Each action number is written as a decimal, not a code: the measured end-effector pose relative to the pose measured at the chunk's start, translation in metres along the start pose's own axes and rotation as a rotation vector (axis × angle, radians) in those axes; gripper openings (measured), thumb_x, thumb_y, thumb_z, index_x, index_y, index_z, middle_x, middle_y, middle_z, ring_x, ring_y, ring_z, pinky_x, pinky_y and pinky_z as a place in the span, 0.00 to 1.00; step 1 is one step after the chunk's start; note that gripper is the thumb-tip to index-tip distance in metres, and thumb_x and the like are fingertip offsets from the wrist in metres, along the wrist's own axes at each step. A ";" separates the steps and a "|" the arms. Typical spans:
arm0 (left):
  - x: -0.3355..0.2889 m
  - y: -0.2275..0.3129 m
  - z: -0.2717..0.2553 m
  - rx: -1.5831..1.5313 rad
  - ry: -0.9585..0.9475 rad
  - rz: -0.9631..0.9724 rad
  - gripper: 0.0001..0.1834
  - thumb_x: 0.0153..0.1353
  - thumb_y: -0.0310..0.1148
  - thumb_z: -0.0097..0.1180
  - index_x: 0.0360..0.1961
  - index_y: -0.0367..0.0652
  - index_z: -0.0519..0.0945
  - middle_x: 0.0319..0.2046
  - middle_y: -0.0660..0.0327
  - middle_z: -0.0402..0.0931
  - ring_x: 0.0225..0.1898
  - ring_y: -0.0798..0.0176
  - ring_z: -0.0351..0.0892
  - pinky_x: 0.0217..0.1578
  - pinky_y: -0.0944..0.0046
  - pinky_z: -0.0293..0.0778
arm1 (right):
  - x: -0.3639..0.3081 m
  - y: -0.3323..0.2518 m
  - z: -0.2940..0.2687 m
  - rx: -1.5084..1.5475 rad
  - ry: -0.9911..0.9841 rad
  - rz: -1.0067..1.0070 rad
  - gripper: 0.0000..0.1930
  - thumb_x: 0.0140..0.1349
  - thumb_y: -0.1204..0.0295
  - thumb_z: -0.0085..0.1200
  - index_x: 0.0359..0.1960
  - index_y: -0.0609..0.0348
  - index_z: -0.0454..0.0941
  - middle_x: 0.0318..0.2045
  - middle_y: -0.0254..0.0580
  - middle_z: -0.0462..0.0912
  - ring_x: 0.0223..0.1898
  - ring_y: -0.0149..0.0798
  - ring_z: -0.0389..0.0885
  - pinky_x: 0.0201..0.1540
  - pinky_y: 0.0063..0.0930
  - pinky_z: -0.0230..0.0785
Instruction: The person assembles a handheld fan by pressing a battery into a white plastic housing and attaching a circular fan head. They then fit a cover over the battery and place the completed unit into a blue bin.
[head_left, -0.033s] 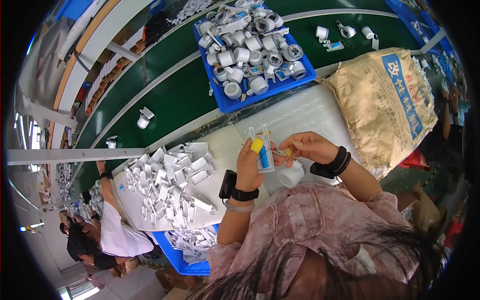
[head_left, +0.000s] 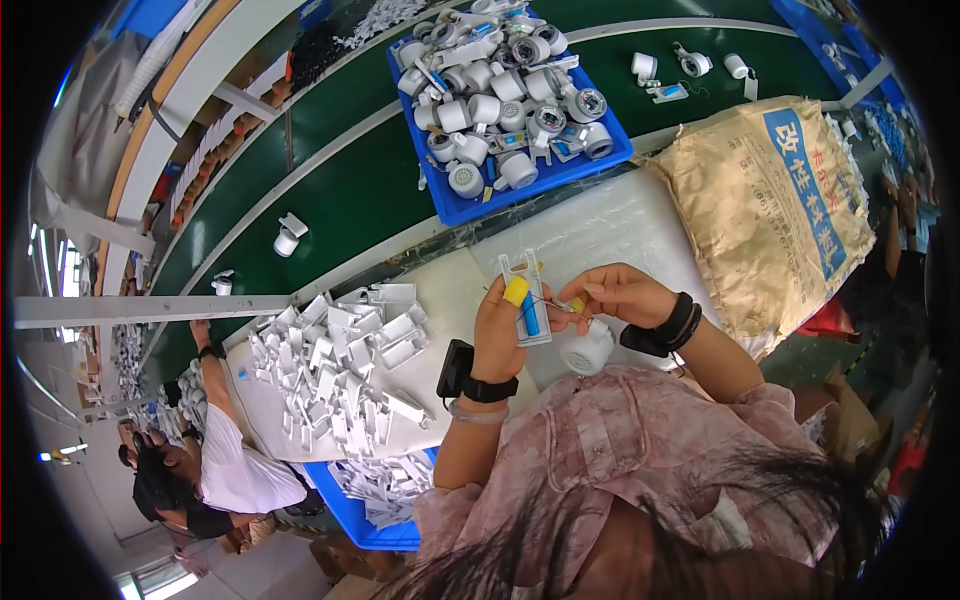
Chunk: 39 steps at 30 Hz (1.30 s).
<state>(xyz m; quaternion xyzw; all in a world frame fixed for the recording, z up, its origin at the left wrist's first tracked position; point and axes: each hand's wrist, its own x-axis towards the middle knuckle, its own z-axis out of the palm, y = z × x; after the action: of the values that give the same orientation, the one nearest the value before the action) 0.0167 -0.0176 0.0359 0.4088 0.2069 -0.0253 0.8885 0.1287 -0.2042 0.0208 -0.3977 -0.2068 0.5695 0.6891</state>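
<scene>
My left hand (head_left: 495, 330) is closed around a narrow white plastic housing (head_left: 512, 268), held upright above the table. A blue cylindrical battery (head_left: 529, 318) sits in the housing, and a yellow piece (head_left: 516, 291) is by my left thumb. Close on its right, my right hand (head_left: 628, 295) pinches thin wires beside a second small yellow piece (head_left: 576, 305). Those wires run between the two hands; their ends are too small to make out. Just below my right fingers hangs or rests a round white cup-shaped part (head_left: 588, 348); I cannot tell which.
White plastic housings (head_left: 345, 360) lie heaped on the table at left, above a blue bin (head_left: 385, 542) of white parts. A blue crate (head_left: 480, 212) of round white units stands ahead on the green conveyor (head_left: 350, 190). At right lies a large brown sack (head_left: 740, 230). Another person (head_left: 240, 450) works at far left.
The round white part has shifted slightly right and up. The housing and yellow piece in my left hand have tilted a little to the right.
</scene>
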 end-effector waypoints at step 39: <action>-0.009 -0.028 -0.001 0.158 0.026 -0.002 0.18 0.69 0.33 0.41 0.58 0.43 0.66 0.37 0.57 0.75 0.30 0.65 0.76 0.26 0.65 0.77 | 0.004 0.021 0.026 -1.417 0.602 -0.545 0.08 0.56 0.75 0.58 0.37 0.55 0.76 0.32 0.39 0.76 0.32 0.45 0.76 0.34 0.35 0.69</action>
<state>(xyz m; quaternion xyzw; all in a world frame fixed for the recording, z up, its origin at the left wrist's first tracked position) 0.0022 -0.0365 0.0189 0.4776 0.2161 -0.0369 0.8508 0.0971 -0.1915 0.0195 -0.8108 -0.4132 -0.0155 0.4143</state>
